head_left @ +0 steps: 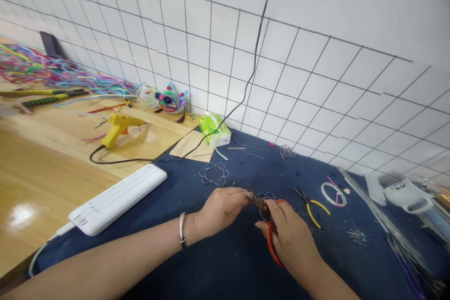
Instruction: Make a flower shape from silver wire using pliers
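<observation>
My right hand [293, 239] grips a pair of scissors [273, 246] with orange-red handles. Their dark blades are parted and point up and left, toward the fingertips of my left hand [225, 208]. That hand is closed in a pinch, and what lies between its fingers is too small to make out. Behind the blades shows a thin wire loop shape [269, 195], partly hidden by the scissors and my right hand. Beyond my left hand, a flower-shaped wire piece [214, 174] with rounded petals lies flat on the dark blue mat [225, 262].
Yellow-handled pliers [312, 206], a ring-shaped coil [333, 194] and wire scraps [357, 234] lie to the right. A white power strip [119, 199] and yellow glue gun [119, 129] are left. A tissue pack [215, 129] stands near the wire-grid wall; a black cable [253, 68] hangs across.
</observation>
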The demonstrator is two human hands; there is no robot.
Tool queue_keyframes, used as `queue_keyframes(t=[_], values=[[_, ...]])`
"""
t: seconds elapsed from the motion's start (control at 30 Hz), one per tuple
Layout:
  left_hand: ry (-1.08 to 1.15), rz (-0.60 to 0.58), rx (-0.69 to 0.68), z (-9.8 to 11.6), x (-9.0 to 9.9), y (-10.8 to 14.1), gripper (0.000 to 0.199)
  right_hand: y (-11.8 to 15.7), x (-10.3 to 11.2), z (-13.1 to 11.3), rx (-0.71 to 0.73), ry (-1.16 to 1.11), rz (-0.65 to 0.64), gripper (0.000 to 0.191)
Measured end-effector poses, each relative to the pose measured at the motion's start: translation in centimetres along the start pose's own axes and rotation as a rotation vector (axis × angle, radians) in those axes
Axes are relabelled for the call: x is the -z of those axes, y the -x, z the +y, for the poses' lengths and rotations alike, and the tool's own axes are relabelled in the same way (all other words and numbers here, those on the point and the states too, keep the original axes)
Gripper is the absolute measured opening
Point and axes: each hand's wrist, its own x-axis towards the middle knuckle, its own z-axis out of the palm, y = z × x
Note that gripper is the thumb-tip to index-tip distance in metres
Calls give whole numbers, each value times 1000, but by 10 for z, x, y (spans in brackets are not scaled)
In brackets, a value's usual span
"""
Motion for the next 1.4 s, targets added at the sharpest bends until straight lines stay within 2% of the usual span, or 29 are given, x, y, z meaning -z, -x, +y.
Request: queue_keyframes(t=[0.4, 0.7, 0.93, 1.13, 1.4], values=[[72, 34, 14, 1, -3, -1, 25, 0, -1, -1, -26, -1, 32, 43], [47, 0, 68, -2, -4, 0, 22, -2, 0, 0, -36, -136, -63, 39], [58, -20, 94, -4, -6, 1, 22, -1, -9, 0, -19, 33, -48, 40], [112, -30, 136, -5, -12, 6, 22, -1, -16, 2, -48, 170, -109, 26], [360, -102, 362, 11, -17, 4, 18, 10, -22, 11, -121, -157, -213, 22]])
